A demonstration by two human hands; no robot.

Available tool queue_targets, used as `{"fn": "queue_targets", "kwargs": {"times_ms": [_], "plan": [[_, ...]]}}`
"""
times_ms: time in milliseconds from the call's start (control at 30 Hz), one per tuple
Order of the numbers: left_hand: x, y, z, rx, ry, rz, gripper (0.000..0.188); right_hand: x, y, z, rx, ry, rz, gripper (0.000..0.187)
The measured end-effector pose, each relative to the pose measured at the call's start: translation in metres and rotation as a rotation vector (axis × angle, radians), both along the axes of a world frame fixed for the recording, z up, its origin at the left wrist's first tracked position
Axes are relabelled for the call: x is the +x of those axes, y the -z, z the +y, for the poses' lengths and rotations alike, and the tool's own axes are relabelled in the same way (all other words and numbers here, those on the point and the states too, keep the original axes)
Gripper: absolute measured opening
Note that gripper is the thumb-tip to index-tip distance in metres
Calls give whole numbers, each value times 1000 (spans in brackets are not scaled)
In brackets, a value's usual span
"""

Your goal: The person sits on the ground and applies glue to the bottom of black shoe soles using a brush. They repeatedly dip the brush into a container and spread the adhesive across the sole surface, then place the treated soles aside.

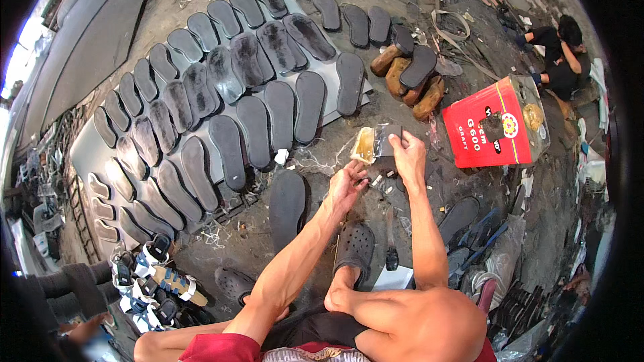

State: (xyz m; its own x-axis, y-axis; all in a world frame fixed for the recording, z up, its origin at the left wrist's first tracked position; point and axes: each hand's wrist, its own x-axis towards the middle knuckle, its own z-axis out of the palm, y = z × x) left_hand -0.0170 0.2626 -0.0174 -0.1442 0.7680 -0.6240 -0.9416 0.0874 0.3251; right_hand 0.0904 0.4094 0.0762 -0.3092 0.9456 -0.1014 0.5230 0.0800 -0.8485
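Note:
In front of me, my right hand [408, 154] pinches a dark, flat, shiny piece [385, 142] by its right end. A yellowish, glue-like slab [364, 145] is at the left end of that piece. My left hand [347, 184] is just below the slab with its fingers curled in, the fingertips close to its lower edge. Whatever those fingers may hold is too small to tell. A single dark shoe sole [287, 206] lies on the ground left of my left forearm. Small pale scraps [380, 181] are scattered below my hands.
Rows of dark soles [243, 60] cover grey sheets at the left. Brown shoe lasts [429, 97] lie beyond my hands, beside a red tin [488, 124]. A brush [392, 255] lies by my grey clog [354, 248]. Sandals [161, 275] are piled lower left. Another person [560, 57] sits far right.

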Motion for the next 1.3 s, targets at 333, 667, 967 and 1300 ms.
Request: {"fn": "queue_targets", "kwargs": {"times_ms": [333, 667, 967, 1300], "plan": [[33, -91, -154, -616, -236, 1362, 46, 37, -63, -59, -558, -287, 280, 37], [56, -49, -258, -941, 49, 1598, 104, -78, -91, -157, -265, -587, 366, 28], [52, -27, -261, -892, -145, 1567, 84, -102, 39, -184, 383, -504, -89, 22], [50, -30, -257, -889, -162, 1522, 84, -130, 14, -194, 643, -1518, -132, 28]]}}
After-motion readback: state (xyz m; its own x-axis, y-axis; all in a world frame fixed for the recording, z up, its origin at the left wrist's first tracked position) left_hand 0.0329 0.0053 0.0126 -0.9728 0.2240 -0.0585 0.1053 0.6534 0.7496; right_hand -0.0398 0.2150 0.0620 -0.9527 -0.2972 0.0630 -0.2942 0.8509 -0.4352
